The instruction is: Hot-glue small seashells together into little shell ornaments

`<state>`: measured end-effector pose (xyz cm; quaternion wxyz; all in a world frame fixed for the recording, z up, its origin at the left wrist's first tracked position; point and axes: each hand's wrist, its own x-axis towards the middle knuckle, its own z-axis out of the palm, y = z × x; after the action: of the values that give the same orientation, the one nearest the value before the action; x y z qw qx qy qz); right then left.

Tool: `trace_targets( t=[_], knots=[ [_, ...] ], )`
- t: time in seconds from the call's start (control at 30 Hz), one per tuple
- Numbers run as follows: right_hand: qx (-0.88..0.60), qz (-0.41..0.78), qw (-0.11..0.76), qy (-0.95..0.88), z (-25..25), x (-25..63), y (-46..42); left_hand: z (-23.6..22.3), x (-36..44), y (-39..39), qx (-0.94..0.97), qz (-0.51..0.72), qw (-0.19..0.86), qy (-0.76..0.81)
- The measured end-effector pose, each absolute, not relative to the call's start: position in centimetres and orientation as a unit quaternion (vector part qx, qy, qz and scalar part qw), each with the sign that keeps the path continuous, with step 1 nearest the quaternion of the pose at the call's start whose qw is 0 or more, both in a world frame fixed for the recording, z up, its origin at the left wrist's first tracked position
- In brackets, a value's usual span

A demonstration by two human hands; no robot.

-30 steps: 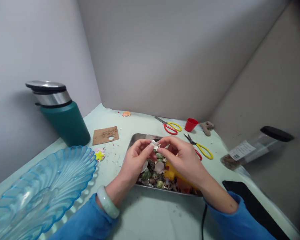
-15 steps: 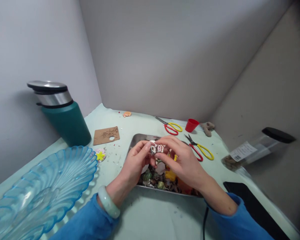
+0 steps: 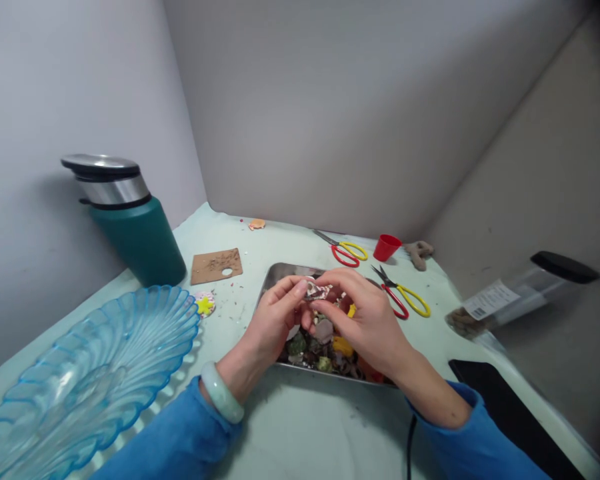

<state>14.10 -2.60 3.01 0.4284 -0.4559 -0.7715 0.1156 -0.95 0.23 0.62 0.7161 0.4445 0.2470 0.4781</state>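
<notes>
Between my fingertips is a small white piece with dark red and black markings (image 3: 318,291); its exact kind is too small to make out. My left hand (image 3: 275,317) pinches its left end with thumb and fingers. Closed on its right side is my right hand (image 3: 365,313), thumb below and fingers above. Both hands hover over a metal tray (image 3: 279,272) filled with small stones, a green lump (image 3: 297,345), a pale flat piece (image 3: 323,331) and yellow pieces (image 3: 343,346). My right hand hides the tray's right part.
A blue scalloped dish (image 3: 95,387) and a teal bottle (image 3: 140,240) stand left, near a brown card (image 3: 216,266). Behind the tray lie two pairs of scissors (image 3: 347,252) and a red cup (image 3: 387,248). A clear jar (image 3: 510,297) and black flat object (image 3: 510,413) are right.
The small patterned piece has been tilted between my fingers, so its face shows flatter. My hands stay over the tray, and the whole view has shifted slightly.
</notes>
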Motion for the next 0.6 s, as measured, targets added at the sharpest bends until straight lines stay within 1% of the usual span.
trace_targets(
  t=[0.23,0.37,0.6],
  knots=[
    [-0.453,0.046,0.412,-0.789,2.97,14.05,-2.83,0.22,-0.96,0.38,0.44,0.492,0.708,0.253],
    [-0.45,0.036,0.404,-0.796,2.91,13.93,-2.79,0.21,-0.92,0.36,0.44,0.488,0.708,0.257],
    [-0.446,0.03,0.423,-0.788,2.77,13.91,-2.69,0.09,-0.79,0.44,0.431,0.492,0.71,0.261]
  ],
)
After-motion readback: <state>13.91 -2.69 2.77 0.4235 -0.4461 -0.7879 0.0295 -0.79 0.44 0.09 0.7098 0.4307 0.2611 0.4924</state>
